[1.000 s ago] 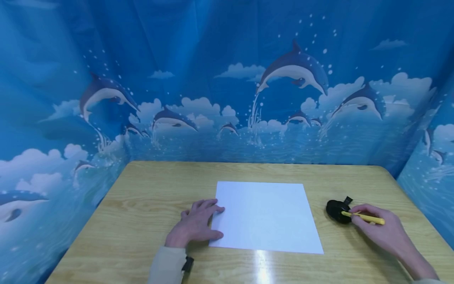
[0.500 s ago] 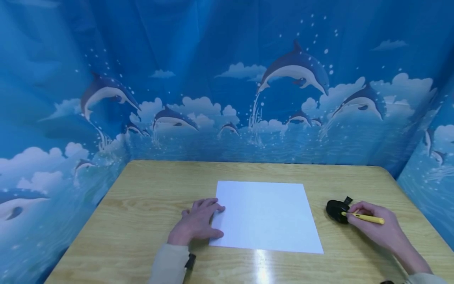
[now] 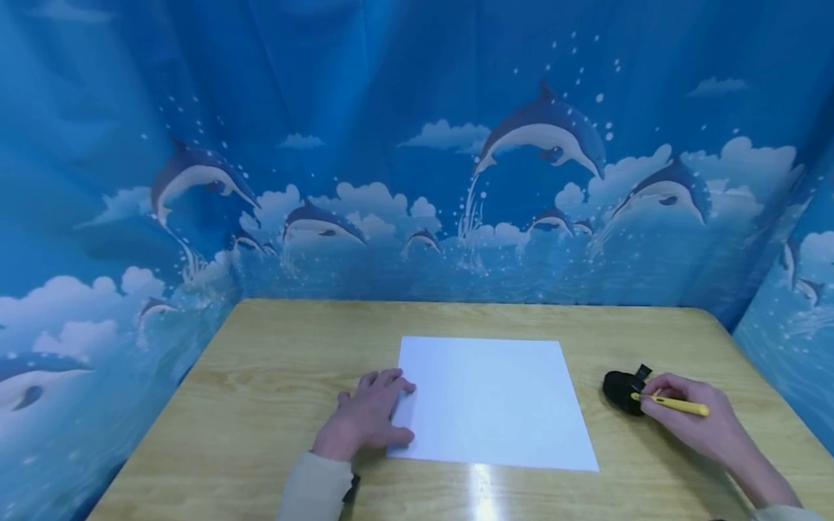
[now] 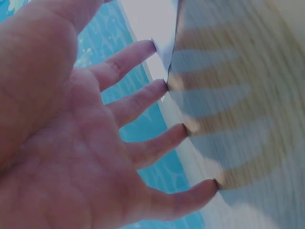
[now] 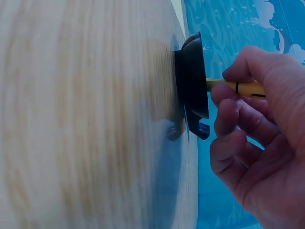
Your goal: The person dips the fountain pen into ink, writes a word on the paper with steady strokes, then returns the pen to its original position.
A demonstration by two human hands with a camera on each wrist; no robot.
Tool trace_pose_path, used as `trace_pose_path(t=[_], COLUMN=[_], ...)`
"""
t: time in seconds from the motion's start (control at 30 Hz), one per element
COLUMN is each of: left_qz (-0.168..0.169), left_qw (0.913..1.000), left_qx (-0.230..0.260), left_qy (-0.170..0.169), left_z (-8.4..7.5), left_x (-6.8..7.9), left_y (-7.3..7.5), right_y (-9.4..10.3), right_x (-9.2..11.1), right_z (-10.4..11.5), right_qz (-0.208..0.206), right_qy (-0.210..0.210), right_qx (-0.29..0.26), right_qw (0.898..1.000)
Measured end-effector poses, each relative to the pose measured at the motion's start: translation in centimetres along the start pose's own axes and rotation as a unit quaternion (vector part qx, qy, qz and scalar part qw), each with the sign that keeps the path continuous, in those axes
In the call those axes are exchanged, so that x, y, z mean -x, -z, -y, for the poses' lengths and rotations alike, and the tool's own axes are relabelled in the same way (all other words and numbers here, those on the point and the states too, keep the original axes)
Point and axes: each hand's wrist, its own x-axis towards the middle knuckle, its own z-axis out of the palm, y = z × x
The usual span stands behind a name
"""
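A white sheet of paper [image 3: 489, 405] lies on the wooden table. Spread over its left edge, my left hand [image 3: 365, 420] rests its thumb and index finger on the paper; in the left wrist view several fingertips [image 4: 177, 128] touch down near the paper's corner [image 4: 167, 38]. To the right, my right hand [image 3: 700, 416] pinches a yellow pen [image 3: 680, 405] between thumb and fingers. The pen's tip end meets a round black dish-like piece [image 3: 619, 391] with a short tab. In the right wrist view this black piece [image 5: 193, 78] stands on the table and hides the pen's tip.
The light wooden table [image 3: 293, 340] has rounded far corners. A blue curtain [image 3: 417, 159] printed with dolphins and clouds hangs behind it and along both sides.
The right hand's fingers have shifted slightly along the pen near the black piece. The left hand and paper stay almost still; the head view has tilted very slightly.
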Motion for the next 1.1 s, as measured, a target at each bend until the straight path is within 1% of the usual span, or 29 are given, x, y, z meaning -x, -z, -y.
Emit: trace_pose_path(t=[0.1,0.23,0.37,0.43,0.63,0.8,0.97,1.1], left_qz=[0.002,-0.002,-0.002,-0.002,0.011,0.006,0.003,0.001], left_qw=[0.9999,0.9997,0.9998,0.9998,0.9996,0.9994,0.9990,0.9988], left_qx=[-0.012,-0.022,-0.020,-0.015,-0.012,0.000,0.001,-0.004], left_qy=[0.002,-0.003,-0.009,-0.012,-0.022,-0.033,-0.044,-0.049], left_z=[-0.1,-0.2,-0.2,-0.1,0.0,0.4,0.8,0.9], left_x=[0.0,0.0,0.1,0.1,0.4,0.4,0.3,0.2], left_y=[0.0,0.3,0.5,0.5,0.5,0.7,0.5,0.5], right_y=[-0.1,0.2,0.2,0.2,0.2,0.3,0.6,0.7], right_x=[0.0,-0.2,-0.3,-0.1,0.5,0.8,1.2,1.2], right_z=[0.0,0.2,0.3,0.3,0.0,0.0,0.5,1.3], right_qz=[-0.001,-0.002,-0.007,-0.018,-0.039,-0.043,-0.046,-0.042], right_qy=[0.007,0.010,0.013,0.016,0.004,-0.002,0.011,0.005], right_qx=[-0.002,-0.001,0.000,-0.004,-0.031,-0.068,-0.088,-0.097], right_qw=[1.000,1.000,1.000,1.000,0.999,0.997,0.995,0.994])
